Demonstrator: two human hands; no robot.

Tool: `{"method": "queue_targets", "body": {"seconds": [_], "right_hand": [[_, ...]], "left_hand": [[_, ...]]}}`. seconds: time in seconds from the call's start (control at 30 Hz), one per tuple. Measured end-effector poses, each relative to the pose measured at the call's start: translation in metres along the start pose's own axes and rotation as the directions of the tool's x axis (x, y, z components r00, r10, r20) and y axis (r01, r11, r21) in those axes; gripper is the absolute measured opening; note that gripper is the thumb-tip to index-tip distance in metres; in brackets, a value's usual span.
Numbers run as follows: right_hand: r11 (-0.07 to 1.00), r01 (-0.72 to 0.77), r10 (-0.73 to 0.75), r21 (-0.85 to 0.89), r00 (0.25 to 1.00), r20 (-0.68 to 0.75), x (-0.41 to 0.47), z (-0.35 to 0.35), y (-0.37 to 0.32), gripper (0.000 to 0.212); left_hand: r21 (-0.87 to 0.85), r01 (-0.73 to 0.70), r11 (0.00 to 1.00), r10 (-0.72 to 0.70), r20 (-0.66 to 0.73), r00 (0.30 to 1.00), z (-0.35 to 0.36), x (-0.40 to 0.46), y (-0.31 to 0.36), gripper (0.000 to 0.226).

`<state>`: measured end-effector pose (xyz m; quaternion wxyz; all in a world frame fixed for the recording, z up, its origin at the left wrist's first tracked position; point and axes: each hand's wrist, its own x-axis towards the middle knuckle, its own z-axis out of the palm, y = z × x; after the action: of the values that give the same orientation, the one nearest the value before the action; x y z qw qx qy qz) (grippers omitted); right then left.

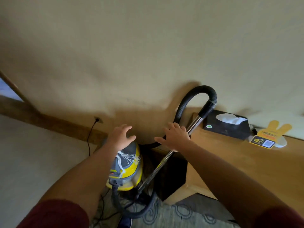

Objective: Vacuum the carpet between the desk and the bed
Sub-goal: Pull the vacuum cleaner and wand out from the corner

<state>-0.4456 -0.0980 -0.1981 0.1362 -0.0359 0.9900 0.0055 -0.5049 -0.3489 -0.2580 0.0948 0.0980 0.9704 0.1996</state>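
Beside the desk's [230,162] left edge stands the yellow vacuum [126,170], its wand [171,153] leaning there, while both spread, empty hands, left hand [120,137] and right hand [175,137], reach in (vacuuming seemingly unstarted), the next move needing a wand grip.

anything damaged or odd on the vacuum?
Yes: the yellow canister vacuum has frayed white string tied across its grey lid, which looks like a makeshift fix. The metal wand leans against the desk, held by neither hand.
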Motion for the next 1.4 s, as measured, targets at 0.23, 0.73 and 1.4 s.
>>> {"method": "queue_targets", "body": {"seconds": [0.23, 0.73, 1.4], "right_hand": [[0.995, -0.051, 0.068, -0.087, 0.977, 0.204, 0.074, 0.036, -0.03, 0.096], [0.983, 0.055, 0.011, -0.174, 0.933, 0.359, 0.184, 0.162, 0.009, 0.11], [0.816, 0.012, 0.374, -0.578, 0.752, 0.543, 0.205, 0.25, 0.006, 0.05]], "left_hand": [[0.207, -0.079, 0.975, 0.064, 0.079, 0.995, 0.007, 0.061, -0.064, 0.058], [0.38, 0.049, 0.924, -0.161, 0.269, 0.95, 0.165, 0.14, -0.161, 0.109], [-0.085, 0.683, 0.725, -0.665, 0.172, 0.727, 0.26, 0.163, -0.222, 0.064]]}}
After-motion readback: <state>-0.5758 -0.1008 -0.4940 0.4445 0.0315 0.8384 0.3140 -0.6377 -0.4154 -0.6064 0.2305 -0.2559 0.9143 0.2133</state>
